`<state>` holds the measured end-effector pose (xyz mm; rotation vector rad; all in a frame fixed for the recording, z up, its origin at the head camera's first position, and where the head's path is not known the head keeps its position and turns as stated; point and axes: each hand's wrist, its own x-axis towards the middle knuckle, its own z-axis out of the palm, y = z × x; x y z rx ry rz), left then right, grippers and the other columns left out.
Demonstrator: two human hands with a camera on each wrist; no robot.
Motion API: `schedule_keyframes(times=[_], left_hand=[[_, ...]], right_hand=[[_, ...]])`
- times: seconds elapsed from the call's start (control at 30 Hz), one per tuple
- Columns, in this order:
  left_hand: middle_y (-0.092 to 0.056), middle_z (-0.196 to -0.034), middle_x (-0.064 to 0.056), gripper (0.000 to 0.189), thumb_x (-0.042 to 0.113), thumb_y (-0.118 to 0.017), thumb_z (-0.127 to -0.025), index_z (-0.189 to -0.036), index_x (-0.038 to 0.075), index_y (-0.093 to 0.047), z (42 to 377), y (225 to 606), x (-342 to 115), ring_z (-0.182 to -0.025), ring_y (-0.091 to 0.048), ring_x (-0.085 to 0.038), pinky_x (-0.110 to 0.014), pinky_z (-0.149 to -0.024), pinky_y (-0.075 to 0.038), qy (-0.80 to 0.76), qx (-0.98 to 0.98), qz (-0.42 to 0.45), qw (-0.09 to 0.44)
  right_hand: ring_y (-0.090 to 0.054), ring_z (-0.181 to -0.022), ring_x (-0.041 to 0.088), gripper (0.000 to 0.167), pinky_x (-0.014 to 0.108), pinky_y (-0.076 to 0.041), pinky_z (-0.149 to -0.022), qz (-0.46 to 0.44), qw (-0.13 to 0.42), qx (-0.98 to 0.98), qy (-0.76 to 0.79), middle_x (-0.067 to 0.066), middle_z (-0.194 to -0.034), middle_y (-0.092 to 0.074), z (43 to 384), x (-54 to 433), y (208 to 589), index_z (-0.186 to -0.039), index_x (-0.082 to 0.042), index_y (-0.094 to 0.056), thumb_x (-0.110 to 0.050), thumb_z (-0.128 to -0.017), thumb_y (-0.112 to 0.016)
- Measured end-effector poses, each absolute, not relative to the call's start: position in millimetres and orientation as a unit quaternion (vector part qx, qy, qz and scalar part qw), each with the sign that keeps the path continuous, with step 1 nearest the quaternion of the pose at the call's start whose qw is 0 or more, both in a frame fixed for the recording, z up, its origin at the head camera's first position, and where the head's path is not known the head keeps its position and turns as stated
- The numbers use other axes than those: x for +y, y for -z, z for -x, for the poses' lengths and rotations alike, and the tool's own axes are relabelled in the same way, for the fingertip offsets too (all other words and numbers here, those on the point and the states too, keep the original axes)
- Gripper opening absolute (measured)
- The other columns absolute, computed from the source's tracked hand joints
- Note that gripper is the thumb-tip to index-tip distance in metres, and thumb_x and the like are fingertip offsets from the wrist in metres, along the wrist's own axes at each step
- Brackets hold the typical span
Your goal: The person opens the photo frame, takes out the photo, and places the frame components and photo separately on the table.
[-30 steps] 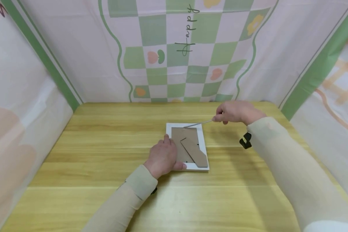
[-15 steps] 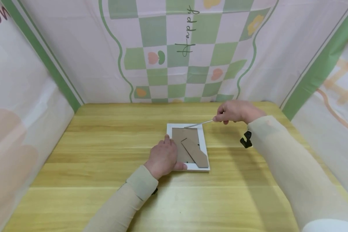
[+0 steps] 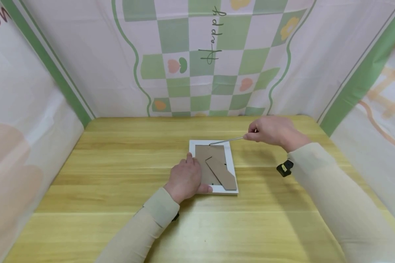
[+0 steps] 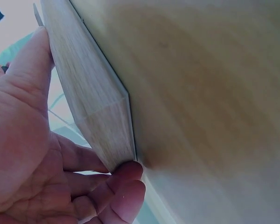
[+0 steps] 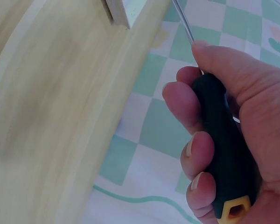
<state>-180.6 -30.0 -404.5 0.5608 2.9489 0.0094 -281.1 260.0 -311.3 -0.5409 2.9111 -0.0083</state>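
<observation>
Wooden table [image 3: 112,168], checked backdrop [image 3: 202,54], left grip [image 3: 185,178] holding frame [image 3: 214,151], right grip [image 3: 272,131] clasping screwdriver [image 5: 225,140]

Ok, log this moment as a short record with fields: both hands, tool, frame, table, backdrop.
Left hand: grips the left side of the picture frame
Right hand: grips a tool by its handle
Tool: dark handle, yellow butt, thin metal shaft
Tool end: at the backing's far edge; contact unclear
Frame: white, back up; brown backing with stand leg
Table: wood-grain
Backdrop: cloth, green-and-white checks
</observation>
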Motion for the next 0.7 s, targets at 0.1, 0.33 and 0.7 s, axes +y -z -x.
schedule_keyframes(times=[0.1, 0.33, 0.7], left_hand=[[-0.036, -0.163, -0.029, 0.117, 0.081, -0.067, -0.08, -0.153, -0.007, -0.044, 180.4, 404.1, -30.0, -0.129, -0.06, -0.036, -0.043, -0.088, -0.061, -0.006, 0.98, -0.186, 0.072], [-0.036, -0.163, -0.029, 0.117, 0.081, -0.068, -0.08, -0.153, -0.007, -0.044, 180.5, 404.8, -30.1, -0.129, -0.06, -0.036, -0.043, -0.089, -0.06, -0.012, 0.98, -0.185, 0.074], [-0.04, -0.161, -0.029, 0.118, 0.082, -0.067, -0.079, -0.152, -0.008, -0.045, 181.9, 406.0, -30.4, -0.125, -0.063, -0.034, -0.04, -0.082, -0.062, 0.003, 0.98, -0.186, 0.064]], right_hand=[[-0.054, -0.073, 0.017, 0.027, 0.035, -0.037, -0.057, 0.189, 0.082, 0.978, -0.013, -0.008, -0.077, -0.062, 279.7, 257.8, 312.6, -0.085, -0.031, -0.068, -0.053, -0.1, -0.063], [-0.059, -0.076, 0.016, 0.022, 0.037, -0.042, -0.055, 0.186, 0.071, 0.98, -0.025, -0.012, -0.079, -0.065, 281.1, 256.6, 317.4, -0.092, -0.035, -0.073, -0.053, -0.099, -0.063], [-0.055, -0.069, 0.016, 0.024, 0.036, -0.04, -0.053, 0.193, 0.062, 0.979, -0.021, -0.008, -0.071, -0.059, 282.6, 256.1, 319.3, -0.091, -0.032, -0.073, -0.05, -0.101, -0.062]])
